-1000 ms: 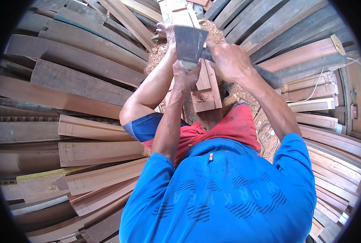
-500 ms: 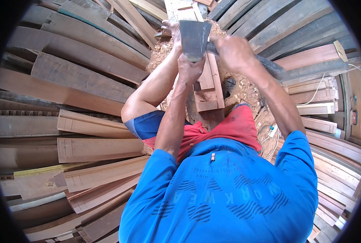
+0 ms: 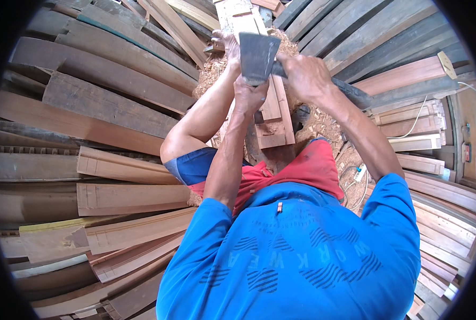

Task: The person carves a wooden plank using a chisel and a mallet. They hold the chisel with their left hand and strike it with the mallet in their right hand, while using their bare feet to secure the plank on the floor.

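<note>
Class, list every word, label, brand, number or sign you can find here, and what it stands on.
Blue shirt: large lettering amid striped patches; I won't copy its wording.
Same shirt, above that in the picture: smaller print, too small to read.
I can make out no other text.

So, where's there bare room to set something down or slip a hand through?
The grey board at left, bordered by brown boards, looks bare, though I can't tell if it's level. A hand might pass over the shavings between the wooden workpiece and right forearm. Crowded: left hand, right hand and dark-headed tool, close together.
</note>
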Demonstrator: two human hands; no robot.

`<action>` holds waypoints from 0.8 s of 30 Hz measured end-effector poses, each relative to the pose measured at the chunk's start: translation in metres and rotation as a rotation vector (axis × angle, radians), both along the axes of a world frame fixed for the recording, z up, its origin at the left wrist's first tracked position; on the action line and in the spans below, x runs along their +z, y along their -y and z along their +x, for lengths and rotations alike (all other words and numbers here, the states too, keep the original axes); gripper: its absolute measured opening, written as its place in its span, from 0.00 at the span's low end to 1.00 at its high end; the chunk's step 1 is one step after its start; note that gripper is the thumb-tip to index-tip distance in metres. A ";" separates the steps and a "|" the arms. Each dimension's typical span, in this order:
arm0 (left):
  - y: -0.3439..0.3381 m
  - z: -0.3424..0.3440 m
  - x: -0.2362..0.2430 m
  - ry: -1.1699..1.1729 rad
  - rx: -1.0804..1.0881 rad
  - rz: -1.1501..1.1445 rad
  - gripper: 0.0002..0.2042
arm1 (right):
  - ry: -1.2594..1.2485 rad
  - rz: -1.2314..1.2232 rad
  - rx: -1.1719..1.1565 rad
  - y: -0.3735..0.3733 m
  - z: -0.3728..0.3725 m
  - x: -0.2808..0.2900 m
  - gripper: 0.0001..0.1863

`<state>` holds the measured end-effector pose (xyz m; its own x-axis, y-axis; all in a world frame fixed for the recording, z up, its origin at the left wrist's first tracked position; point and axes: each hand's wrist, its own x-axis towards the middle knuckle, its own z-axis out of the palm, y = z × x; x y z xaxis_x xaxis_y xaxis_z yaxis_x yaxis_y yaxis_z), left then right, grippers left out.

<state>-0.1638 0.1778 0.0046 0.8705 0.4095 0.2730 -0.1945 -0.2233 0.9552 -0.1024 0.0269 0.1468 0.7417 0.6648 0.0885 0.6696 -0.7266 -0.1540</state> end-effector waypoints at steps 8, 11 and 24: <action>0.000 -0.006 -0.005 -0.070 0.004 0.062 0.08 | 0.031 0.456 -0.050 0.003 -0.001 0.042 0.24; 0.003 -0.006 -0.002 -0.067 -0.006 0.102 0.09 | 0.042 0.370 -0.065 0.005 0.004 0.013 0.23; -0.010 -0.044 0.019 -0.082 -0.112 0.232 0.07 | -0.186 0.622 -0.074 0.038 -0.043 0.055 0.23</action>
